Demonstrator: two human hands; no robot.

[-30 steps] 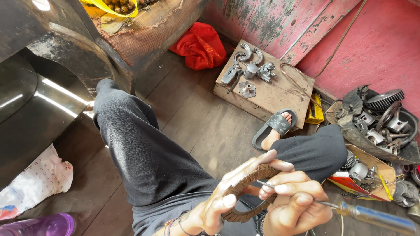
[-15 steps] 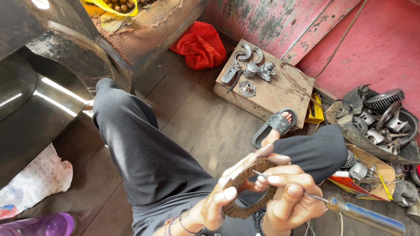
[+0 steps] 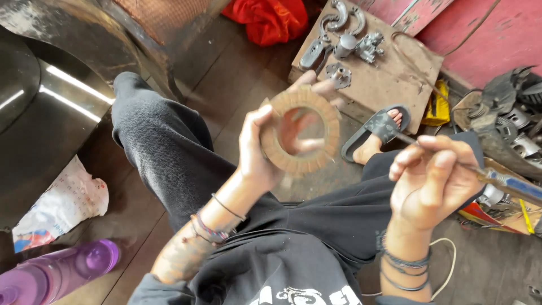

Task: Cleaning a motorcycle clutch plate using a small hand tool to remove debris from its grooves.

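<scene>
My left hand (image 3: 261, 152) holds up a brown ring-shaped friction disc (image 3: 330, 121) by its rim, thumb on the near edge and fingers behind it, so the floor shows through its hole. My right hand (image 3: 432, 181) is closed on a screwdriver (image 3: 511, 183) with a blue and clear handle. Its thin shaft points up and left toward the disc, apart from it. Both hands hover over my lap in black trousers (image 3: 169, 152), with my sandalled foot (image 3: 378, 127) beyond.
A wooden block (image 3: 389, 85) carries several grey metal engine parts. A red cloth (image 3: 271, 20) lies behind it. Gears and metal parts (image 3: 514, 113) pile up at the right. A purple bottle (image 3: 56, 274) and crumpled paper (image 3: 62, 203) lie at the lower left.
The view has tilted down and closer. My left hand has lifted the disc up and away from my right hand, which has drawn the screwdriver off to the right.
</scene>
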